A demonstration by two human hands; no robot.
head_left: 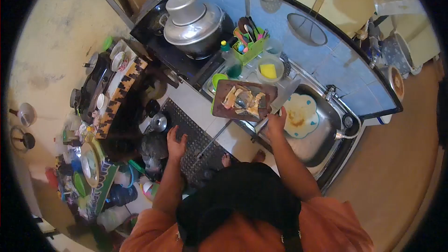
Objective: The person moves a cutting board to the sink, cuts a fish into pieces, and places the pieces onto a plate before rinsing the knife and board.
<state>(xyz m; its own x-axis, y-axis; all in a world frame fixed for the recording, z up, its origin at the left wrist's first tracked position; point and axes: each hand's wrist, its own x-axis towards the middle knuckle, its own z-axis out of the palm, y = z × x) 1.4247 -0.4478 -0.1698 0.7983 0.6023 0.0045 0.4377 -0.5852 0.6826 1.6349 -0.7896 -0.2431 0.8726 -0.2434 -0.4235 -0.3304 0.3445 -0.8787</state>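
Observation:
My right hand [276, 125] is closed at the near right corner of a brown cutting board [219, 109], around the handle end of a broad-bladed knife [285, 92]. The blade points away from me, beside the board's right edge. Pale and greyish food pieces [243, 100], which look like cut fish, lie on the board. My left hand [176, 143] is held out over the floor with its fingers apart, holding nothing. A white scalloped plate [305, 116] with a brownish stain sits in the metal sink [326, 144], right of my right hand.
Behind the board stand a tub with a yellow sponge [268, 71], a dish soap bottle [231, 60] and a green utensil caddy [252, 51]. A large lidded pot [193, 32] rests on the stove. A faucet [330, 92] rises behind the sink. Crowded shelves [112, 98] line the left.

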